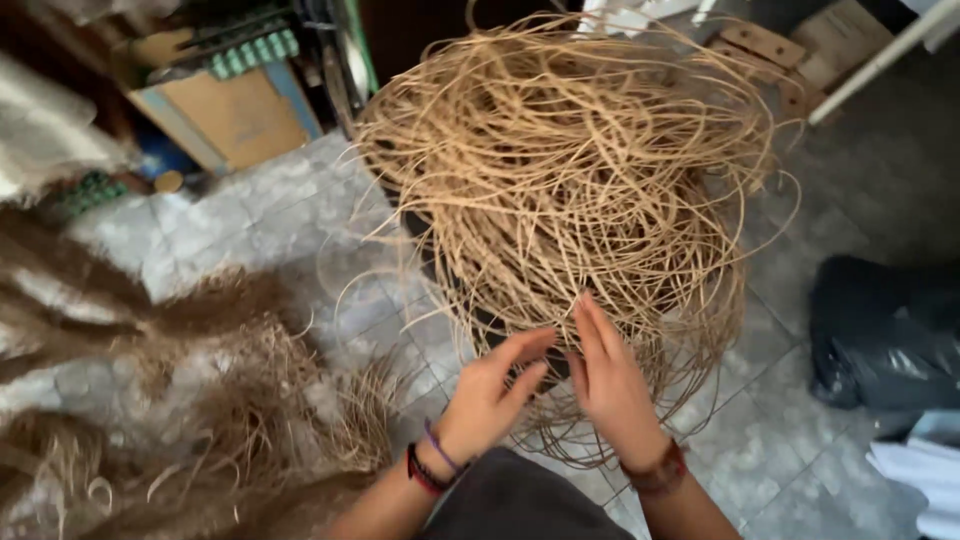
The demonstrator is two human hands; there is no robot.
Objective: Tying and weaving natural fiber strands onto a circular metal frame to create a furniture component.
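Two bare hands work at the near edge of a big tangle of tan cane strands (570, 190): the left hand (490, 395), wearing red and purple bands at the wrist, has its fingers (525, 350) loosely curled among the lowest loops, and the right hand (610, 385) beside it reaches in with fingers (595, 325) nearly straight and close together, though whether either actually pinches a strand I cannot tell. Left of the fingers, brown fibre (260, 400) lies heaped on the grey tiled floor (800, 450); right of them sits a black bag (885, 335). Beyond the fingertips the tangle rises, and past it stand cardboard boxes (235, 115).

Brown cardboard box (235, 115) upper left; black bag (885, 335) at right.
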